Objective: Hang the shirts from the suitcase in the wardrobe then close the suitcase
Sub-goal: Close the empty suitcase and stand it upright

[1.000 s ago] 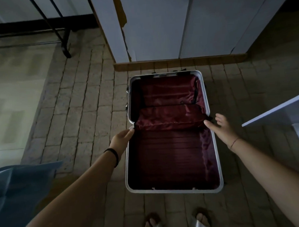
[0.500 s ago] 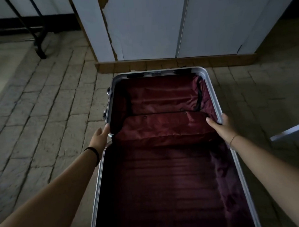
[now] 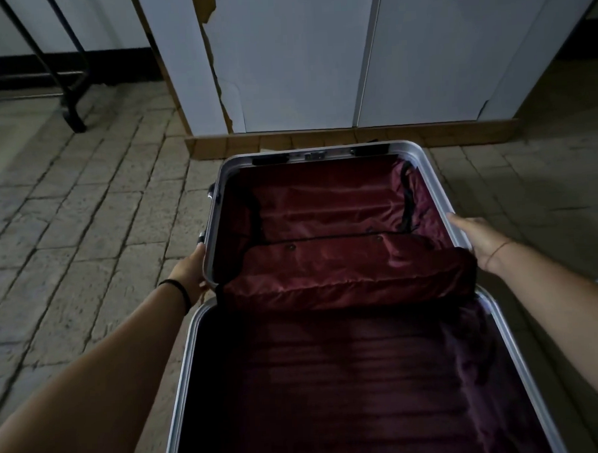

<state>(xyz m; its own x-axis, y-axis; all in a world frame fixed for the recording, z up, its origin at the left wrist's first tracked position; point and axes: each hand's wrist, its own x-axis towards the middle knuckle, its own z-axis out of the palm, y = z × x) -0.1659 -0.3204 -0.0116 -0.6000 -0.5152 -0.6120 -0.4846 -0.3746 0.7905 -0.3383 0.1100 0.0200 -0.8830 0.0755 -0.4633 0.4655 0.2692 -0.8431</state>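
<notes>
Two hands flank suitcase lid: left hand, right hand on rims.

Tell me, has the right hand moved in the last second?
Yes. The right hand has gone from the lining fold farther along the suitcase rim, toward the wardrobe.
</notes>
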